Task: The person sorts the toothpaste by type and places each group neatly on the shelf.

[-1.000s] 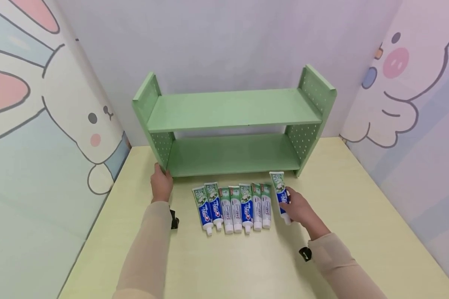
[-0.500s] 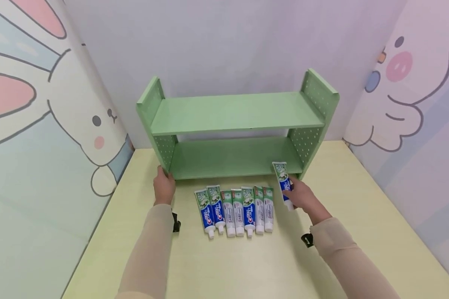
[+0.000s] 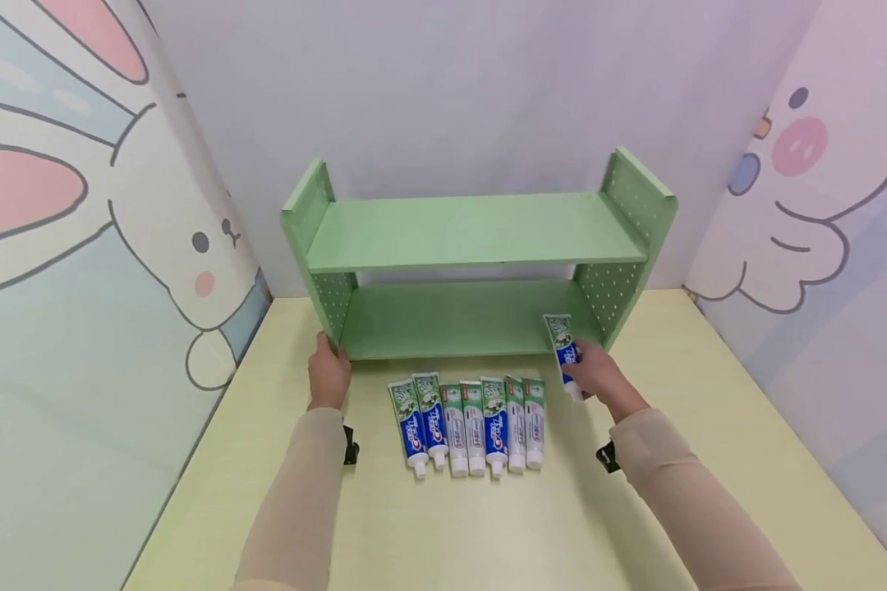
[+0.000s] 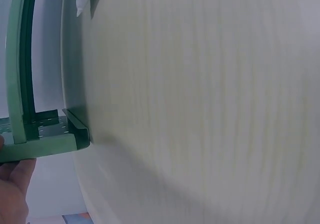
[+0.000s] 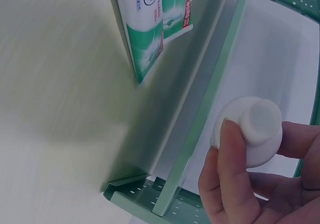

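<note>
A green two-tier shelf (image 3: pixel 480 230) stands on the table against the back wall. My left hand (image 3: pixel 329 373) grips the front edge of its left side panel near the bottom; in the left wrist view, fingers (image 4: pixel 22 176) lie against that panel. With my right hand (image 3: pixel 600 379) I pinch a blue, green and white toothpaste tube (image 3: pixel 560 335) near its cap end. Its flat end points toward the back and overlaps the right part of the lower tier. The right wrist view shows its white cap (image 5: pixel 262 121) facing the camera, between thumb and fingers.
Several more toothpaste tubes (image 3: pixel 475 427), some blue and green, others white and green, lie side by side on the pale table (image 3: pixel 443 533) before the shelf. Their caps face me. Walls with cartoon animals stand at left and right. Each wrist wears a small black device.
My right hand has carried the toothpaste tube from beside the row forward to the lower tier's front edge. The left hand keeps its grip on the shelf; the head view has tilted slightly.
</note>
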`<control>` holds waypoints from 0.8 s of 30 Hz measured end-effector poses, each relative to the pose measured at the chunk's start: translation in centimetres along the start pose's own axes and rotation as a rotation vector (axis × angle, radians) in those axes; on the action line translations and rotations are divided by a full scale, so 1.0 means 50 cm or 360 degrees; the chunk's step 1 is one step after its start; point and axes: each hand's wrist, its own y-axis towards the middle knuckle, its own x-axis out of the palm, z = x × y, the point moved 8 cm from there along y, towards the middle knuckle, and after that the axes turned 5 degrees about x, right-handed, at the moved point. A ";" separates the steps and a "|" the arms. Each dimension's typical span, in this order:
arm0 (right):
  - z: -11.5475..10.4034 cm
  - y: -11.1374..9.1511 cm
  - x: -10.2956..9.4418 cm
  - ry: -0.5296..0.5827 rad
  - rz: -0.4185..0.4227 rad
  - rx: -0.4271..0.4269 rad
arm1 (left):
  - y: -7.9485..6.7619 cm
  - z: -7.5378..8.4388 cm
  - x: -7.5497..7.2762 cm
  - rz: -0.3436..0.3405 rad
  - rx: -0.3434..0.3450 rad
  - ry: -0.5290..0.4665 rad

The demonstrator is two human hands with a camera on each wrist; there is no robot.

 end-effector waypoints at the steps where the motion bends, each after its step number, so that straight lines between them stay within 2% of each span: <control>1: -0.001 0.004 -0.001 0.0005 0.0004 -0.0003 | 0.000 -0.001 0.000 -0.0001 -0.0002 -0.0002; 17: -0.019 0.054 -0.029 0.0047 0.0137 0.0009 | -0.002 0.005 -0.001 -0.0013 -0.0011 0.0004; 24: -0.027 0.071 -0.035 0.0006 0.0209 -0.0024 | -0.003 0.006 -0.003 -0.0013 -0.0015 0.0019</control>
